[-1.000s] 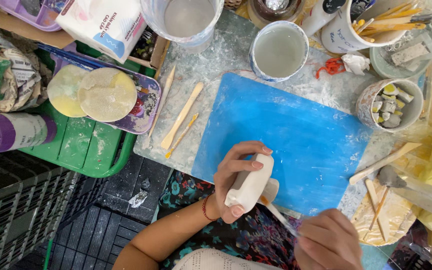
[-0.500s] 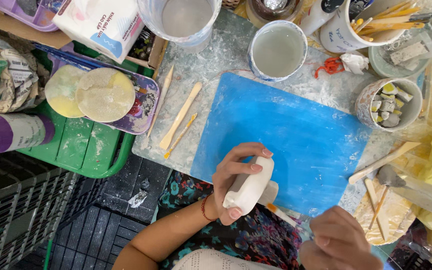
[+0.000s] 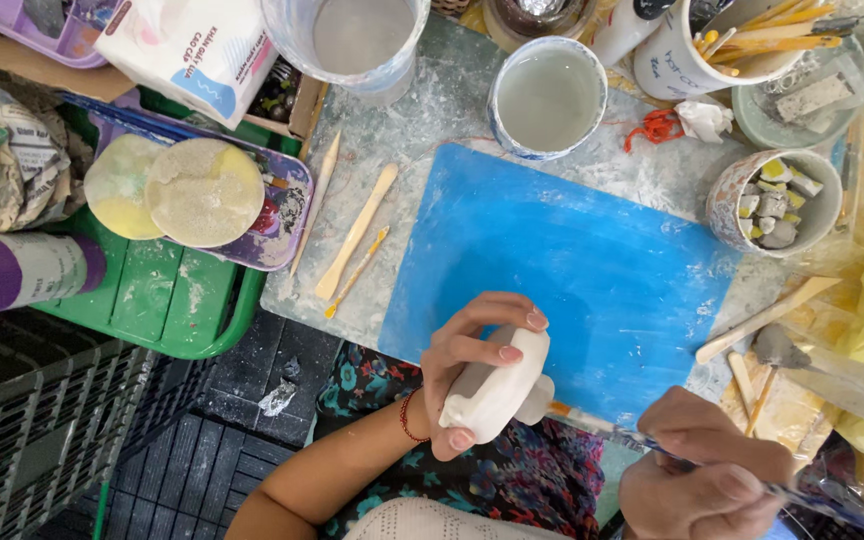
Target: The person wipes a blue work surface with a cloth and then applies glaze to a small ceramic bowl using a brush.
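My left hand (image 3: 457, 365) grips a white clay piece (image 3: 497, 385), rounded with a small knob on its right side, held over the near edge of the blue mat (image 3: 592, 270). My right hand (image 3: 702, 470) holds a thin brush (image 3: 592, 425) whose tip touches the knob of the clay piece. Both hands hover above my lap, which is covered in flowered cloth.
Behind the mat stand two cups of cloudy water (image 3: 547, 95), a mug of wooden sticks (image 3: 712, 45) and a bowl of clay bits (image 3: 772, 200). Wooden modelling tools (image 3: 357, 230) lie left of the mat, more at right. A green tray (image 3: 167, 300) holds round sponges (image 3: 202, 190).
My right hand has shifted slightly to the right and lower with the brush. The left hand has kept the clay piece almost still.
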